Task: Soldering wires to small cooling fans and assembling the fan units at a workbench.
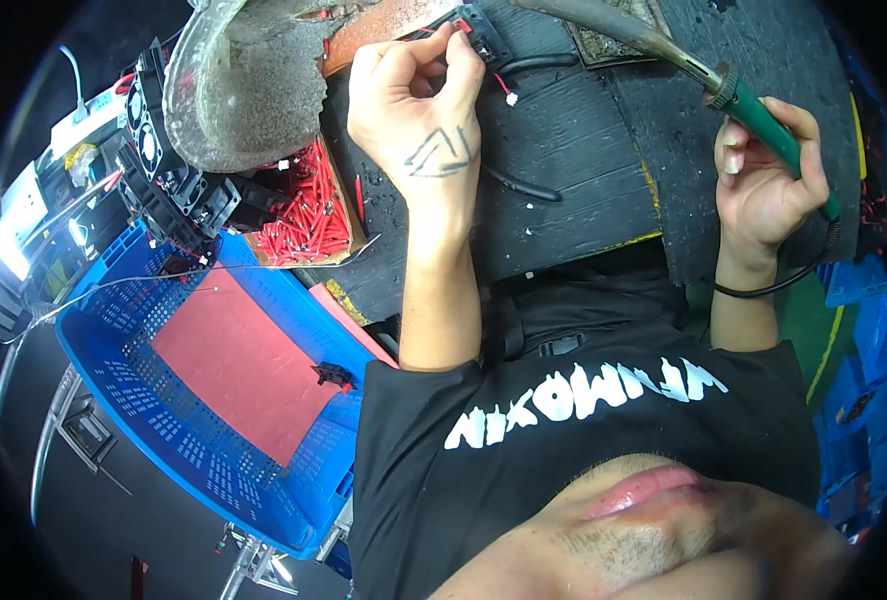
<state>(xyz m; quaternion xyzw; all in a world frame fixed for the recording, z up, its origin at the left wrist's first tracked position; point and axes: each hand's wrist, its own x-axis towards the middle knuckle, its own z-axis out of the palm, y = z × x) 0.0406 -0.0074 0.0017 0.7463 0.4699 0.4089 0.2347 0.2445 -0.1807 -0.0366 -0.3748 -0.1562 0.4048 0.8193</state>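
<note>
My left hand point(418, 110) pinches thin red and black wires point(441, 30) that lead to a small black fan point(485, 35) lying on the dark, worn workbench point(583, 130). My right hand point(768, 180) grips a soldering iron by its green handle point(768, 125); its metal shaft point(623, 35) points up and to the left, away from the wires. A black cord runs from the handle around my right wrist. A small white connector point(511, 98) lies on the bench just right of my left hand.
A cardboard box of red tube pieces point(308, 215) sits left of my left hand, beside stacked black fans point(163, 170). A blue plastic crate point(143, 390) with a red sheet point(238, 365) stands lower left. A grey metal dish point(238, 90) is upper left.
</note>
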